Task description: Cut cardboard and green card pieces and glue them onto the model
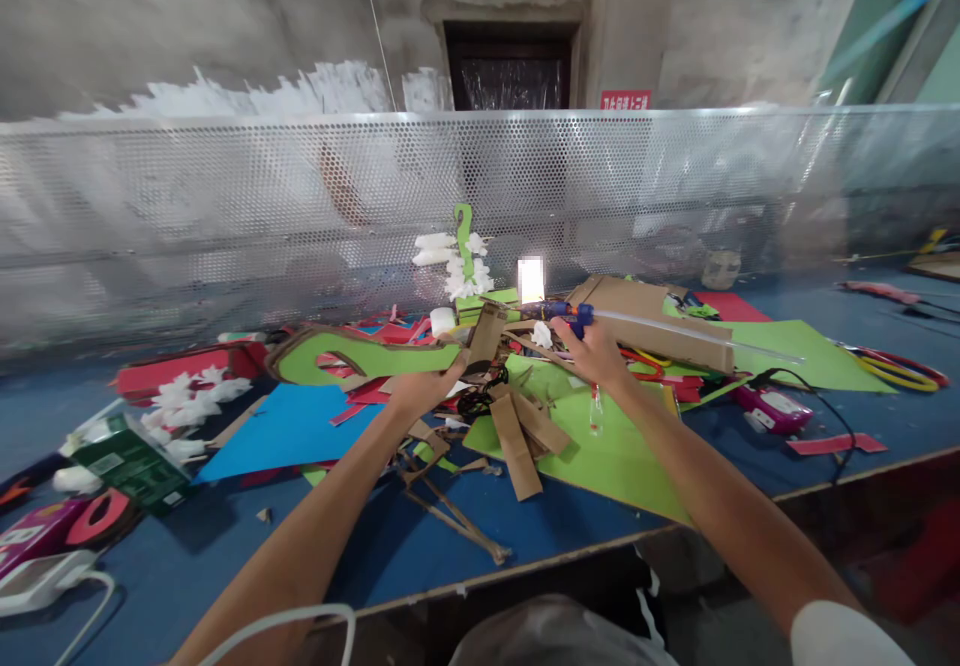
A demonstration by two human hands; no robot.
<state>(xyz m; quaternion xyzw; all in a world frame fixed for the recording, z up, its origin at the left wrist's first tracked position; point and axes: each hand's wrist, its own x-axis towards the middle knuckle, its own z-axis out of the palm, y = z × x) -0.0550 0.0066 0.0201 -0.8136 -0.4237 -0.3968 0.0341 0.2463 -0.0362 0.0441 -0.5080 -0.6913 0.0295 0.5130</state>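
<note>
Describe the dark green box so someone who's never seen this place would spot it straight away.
Find the long blue table and go to its left part, past the bright blue sheet. The small dark green box sits there, beside the ruffled white pieces. Its deep green sides with pale printed patches set it apart from them and the flat blue sheet.

Right hand (598,354) covers most of the grip of the blue glue gun (581,317); nozzle tip blurred, contact with the cardboard strip (488,334) probably unresolvable. Left hand (424,391): some fingers hidden by that strip. Purple box (41,534), near left, cut by frame edge; red sign (625,100), far side, lower part obscured by mesh screen (255,206).
</note>
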